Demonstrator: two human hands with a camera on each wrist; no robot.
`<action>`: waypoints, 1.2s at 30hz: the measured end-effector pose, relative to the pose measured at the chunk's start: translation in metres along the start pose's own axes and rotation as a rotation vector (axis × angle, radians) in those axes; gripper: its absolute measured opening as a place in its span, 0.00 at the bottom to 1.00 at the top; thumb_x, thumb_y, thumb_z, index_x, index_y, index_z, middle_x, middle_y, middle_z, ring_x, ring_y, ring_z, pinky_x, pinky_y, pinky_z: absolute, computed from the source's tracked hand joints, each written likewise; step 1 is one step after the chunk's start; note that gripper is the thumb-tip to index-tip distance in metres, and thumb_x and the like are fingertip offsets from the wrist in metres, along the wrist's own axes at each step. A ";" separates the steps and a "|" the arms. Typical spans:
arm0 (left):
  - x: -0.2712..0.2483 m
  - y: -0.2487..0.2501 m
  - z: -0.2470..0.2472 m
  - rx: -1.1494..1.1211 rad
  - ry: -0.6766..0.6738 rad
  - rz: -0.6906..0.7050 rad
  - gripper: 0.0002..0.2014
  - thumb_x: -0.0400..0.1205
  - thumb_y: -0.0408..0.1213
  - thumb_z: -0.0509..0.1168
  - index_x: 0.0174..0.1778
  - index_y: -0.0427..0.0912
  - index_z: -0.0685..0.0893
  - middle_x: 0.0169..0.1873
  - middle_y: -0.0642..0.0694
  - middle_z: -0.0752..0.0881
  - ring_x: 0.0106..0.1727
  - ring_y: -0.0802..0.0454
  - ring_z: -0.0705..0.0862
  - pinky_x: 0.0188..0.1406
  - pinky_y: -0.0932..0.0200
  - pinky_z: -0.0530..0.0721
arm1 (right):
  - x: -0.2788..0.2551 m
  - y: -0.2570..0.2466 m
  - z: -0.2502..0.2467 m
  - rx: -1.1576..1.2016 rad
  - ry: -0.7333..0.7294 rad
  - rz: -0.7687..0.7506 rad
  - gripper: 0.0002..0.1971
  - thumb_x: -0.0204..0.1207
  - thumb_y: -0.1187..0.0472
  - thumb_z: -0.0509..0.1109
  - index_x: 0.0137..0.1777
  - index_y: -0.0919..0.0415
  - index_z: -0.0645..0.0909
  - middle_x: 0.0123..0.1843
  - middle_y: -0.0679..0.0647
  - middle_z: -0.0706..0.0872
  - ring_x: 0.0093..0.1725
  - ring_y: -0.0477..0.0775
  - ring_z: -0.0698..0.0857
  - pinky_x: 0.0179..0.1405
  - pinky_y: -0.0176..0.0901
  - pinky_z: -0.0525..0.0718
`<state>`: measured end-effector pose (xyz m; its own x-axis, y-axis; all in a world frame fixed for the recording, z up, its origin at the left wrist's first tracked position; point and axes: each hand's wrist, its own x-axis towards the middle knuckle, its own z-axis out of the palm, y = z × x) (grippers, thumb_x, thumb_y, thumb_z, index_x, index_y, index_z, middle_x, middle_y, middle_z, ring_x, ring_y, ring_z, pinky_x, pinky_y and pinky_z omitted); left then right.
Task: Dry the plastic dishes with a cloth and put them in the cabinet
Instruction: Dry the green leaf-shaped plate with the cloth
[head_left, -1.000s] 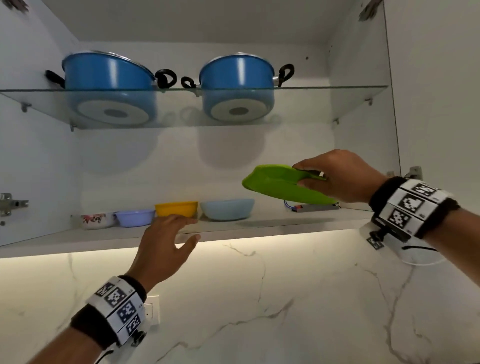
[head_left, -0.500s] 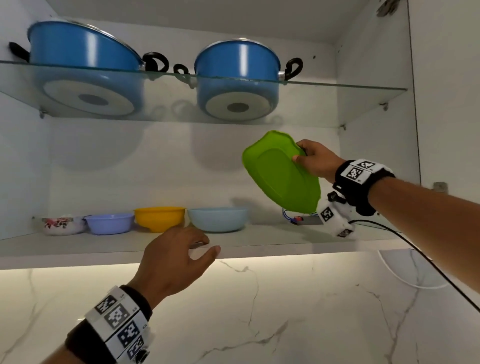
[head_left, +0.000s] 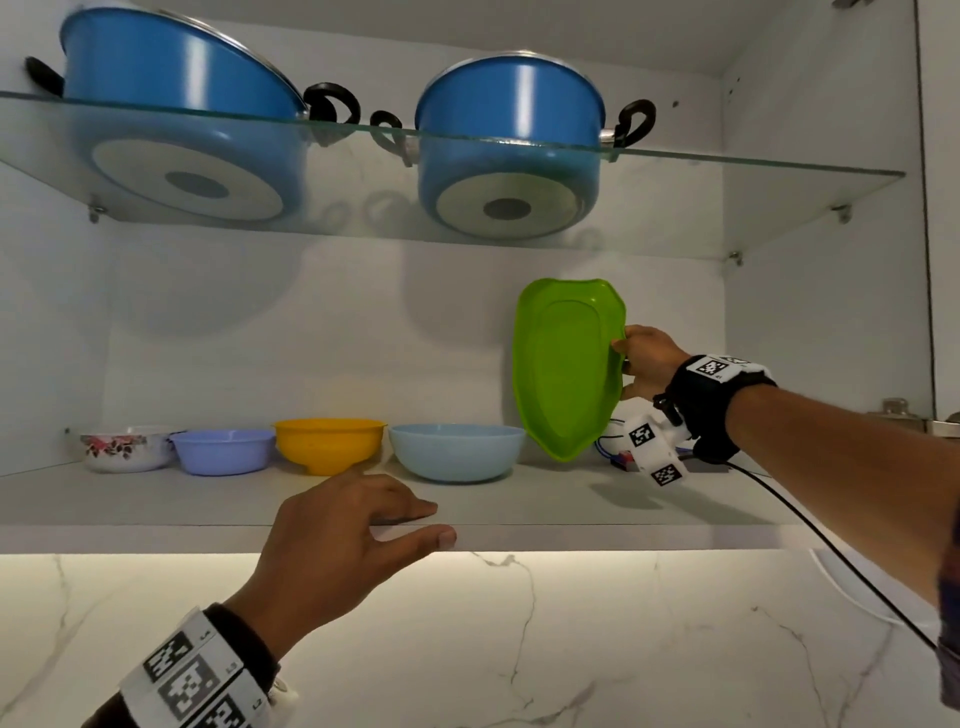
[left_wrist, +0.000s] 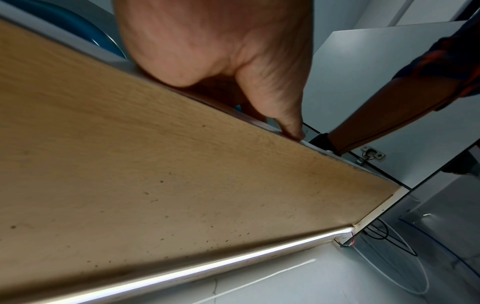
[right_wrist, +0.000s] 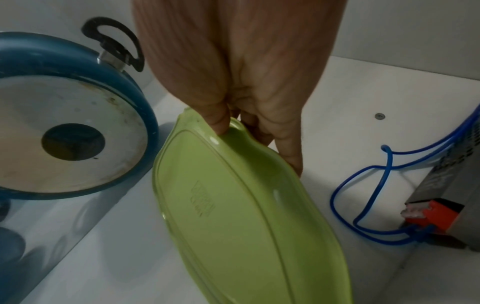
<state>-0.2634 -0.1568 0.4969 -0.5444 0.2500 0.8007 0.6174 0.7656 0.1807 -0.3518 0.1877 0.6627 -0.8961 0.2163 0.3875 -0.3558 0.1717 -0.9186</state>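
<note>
A green plastic plate (head_left: 563, 374) (right_wrist: 233, 216) stands nearly upright on its edge at the back right of the lower cabinet shelf (head_left: 571, 499). My right hand (head_left: 641, 358) (right_wrist: 246, 131) pinches its right rim, thumb on the near face and fingers behind. My left hand (head_left: 363, 525) (left_wrist: 259, 92) rests on the shelf's front edge, fingers on top and the thumb against the edge. Left of the plate stand a light blue bowl (head_left: 456, 451), a yellow bowl (head_left: 328, 444), a purple bowl (head_left: 222, 450) and a white flowered bowl (head_left: 124, 447). No cloth is in view.
Two blue pots (head_left: 171, 104) (head_left: 511, 150) sit on the glass shelf (head_left: 753, 208) above. A grey box with blue wires (right_wrist: 449, 205) lies at the shelf's back right, close behind the plate. An open cabinet door (head_left: 943, 208) is at the right. A marble wall (head_left: 571, 649) lies below.
My right hand has carried the green plate deeper into the cabinet and turned it from tilted to nearly upright. My left hand has settled onto the shelf's front edge.
</note>
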 end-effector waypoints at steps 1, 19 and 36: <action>0.000 -0.001 0.000 -0.003 0.005 0.002 0.36 0.62 0.88 0.48 0.49 0.72 0.89 0.42 0.80 0.83 0.55 0.76 0.77 0.46 0.71 0.77 | 0.003 0.001 0.000 -0.010 -0.009 0.010 0.14 0.90 0.68 0.53 0.50 0.58 0.79 0.63 0.60 0.80 0.62 0.64 0.79 0.66 0.78 0.76; 0.003 -0.004 0.001 0.001 -0.001 -0.001 0.31 0.60 0.88 0.48 0.46 0.81 0.85 0.45 0.85 0.81 0.60 0.78 0.75 0.43 0.75 0.71 | 0.051 0.031 0.000 -0.066 -0.049 0.105 0.14 0.90 0.65 0.52 0.46 0.55 0.76 0.50 0.55 0.80 0.47 0.56 0.80 0.60 0.62 0.79; -0.001 -0.003 0.003 -0.013 0.045 0.011 0.26 0.66 0.85 0.52 0.48 0.80 0.86 0.43 0.85 0.81 0.61 0.76 0.76 0.41 0.72 0.72 | 0.057 0.031 -0.001 -0.087 -0.042 0.120 0.04 0.88 0.56 0.61 0.59 0.50 0.75 0.56 0.59 0.78 0.46 0.57 0.80 0.53 0.55 0.82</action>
<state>-0.2666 -0.1580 0.4940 -0.5116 0.2318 0.8274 0.6309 0.7551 0.1785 -0.4139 0.2060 0.6568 -0.9419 0.2004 0.2697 -0.2224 0.2297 -0.9475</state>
